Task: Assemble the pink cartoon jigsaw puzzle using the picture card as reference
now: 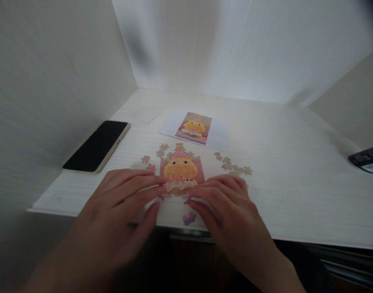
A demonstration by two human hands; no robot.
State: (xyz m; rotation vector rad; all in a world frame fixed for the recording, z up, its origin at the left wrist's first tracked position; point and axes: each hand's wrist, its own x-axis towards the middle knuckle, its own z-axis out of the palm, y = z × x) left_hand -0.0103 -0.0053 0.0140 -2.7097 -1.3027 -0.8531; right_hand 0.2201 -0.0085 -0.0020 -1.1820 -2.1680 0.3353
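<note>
A partly joined jigsaw puzzle (181,171) with a yellow cartoon figure on pink lies near the front edge of the white desk (296,171). My left hand (125,199) lies flat, its fingertips touching the puzzle's lower left edge. My right hand (226,203) lies flat with its fingertips at the puzzle's lower right edge. Neither hand grips anything. A loose purple piece (189,218) rests between my two hands. Loose pieces (233,165) are scattered right of the puzzle, and more loose pieces (148,160) to its left.
A printed reference picture (194,127) on white paper lies behind the puzzle. A black phone (97,144) lies face up at the left by the side wall. A dark device (366,158) sits at the right edge. Walls enclose the desk on three sides.
</note>
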